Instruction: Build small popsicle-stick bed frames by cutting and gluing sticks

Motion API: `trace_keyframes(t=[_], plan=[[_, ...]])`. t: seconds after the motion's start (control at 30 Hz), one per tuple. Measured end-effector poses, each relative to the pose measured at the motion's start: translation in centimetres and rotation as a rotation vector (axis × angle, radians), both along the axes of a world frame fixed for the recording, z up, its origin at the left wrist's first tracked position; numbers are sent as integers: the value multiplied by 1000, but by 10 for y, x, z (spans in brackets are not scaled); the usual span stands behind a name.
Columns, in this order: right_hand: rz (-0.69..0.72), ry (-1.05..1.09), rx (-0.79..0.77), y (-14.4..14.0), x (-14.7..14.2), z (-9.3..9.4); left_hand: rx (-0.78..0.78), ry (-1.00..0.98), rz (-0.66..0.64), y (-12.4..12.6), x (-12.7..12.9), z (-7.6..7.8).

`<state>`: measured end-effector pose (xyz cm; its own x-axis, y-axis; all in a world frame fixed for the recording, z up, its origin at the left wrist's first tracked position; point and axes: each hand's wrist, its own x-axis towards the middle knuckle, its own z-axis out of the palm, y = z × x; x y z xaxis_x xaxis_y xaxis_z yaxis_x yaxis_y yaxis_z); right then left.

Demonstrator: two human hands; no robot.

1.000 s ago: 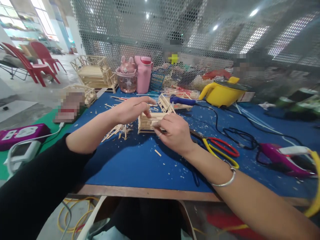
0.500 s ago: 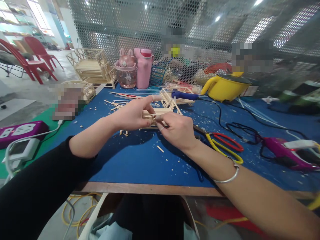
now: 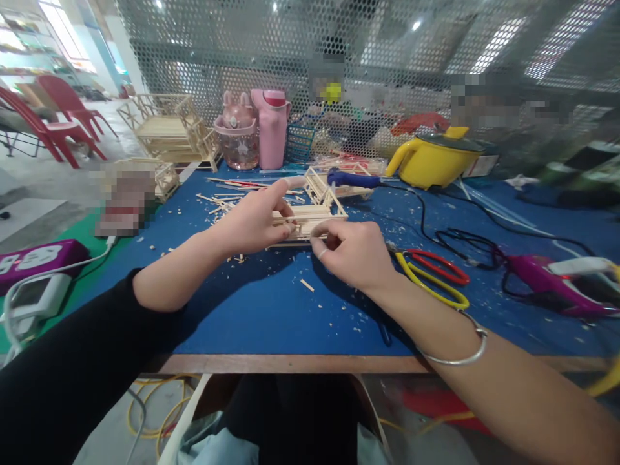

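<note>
Slats (image 3: 310, 212) already span the small stick model (image 3: 306, 223), which sits mid-tabletop (image 3: 252, 316) between the hands, so its body looks largely built. Left hand (image 3: 256, 219) curls over the model's left part, thumb and fingers slightly apart; right hand (image 3: 356, 248) narrows to a pinch at its near edge. Whether either grips a piece, and what remains unfitted, I cannot tell. Loose sticks (image 3: 213, 205) lie farther left.
</note>
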<state>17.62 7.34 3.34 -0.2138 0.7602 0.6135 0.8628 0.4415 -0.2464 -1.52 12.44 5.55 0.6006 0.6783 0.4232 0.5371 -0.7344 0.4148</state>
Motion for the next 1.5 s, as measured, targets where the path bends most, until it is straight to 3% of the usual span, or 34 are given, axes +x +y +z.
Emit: trace_keyframes(t=[0.13, 0.37, 0.73, 1.5], plan=[[-28, 37, -120, 1, -4, -5, 15, 7, 19, -1, 2, 0], [70, 422, -299, 11, -14, -13, 39, 18, 73, -5, 4, 1], [46, 561, -342, 12, -17, -16, 59, 23, 160, -12, 10, 1], [102, 832, -490, 16, -19, -17, 113, 77, 156, -19, 14, -5]])
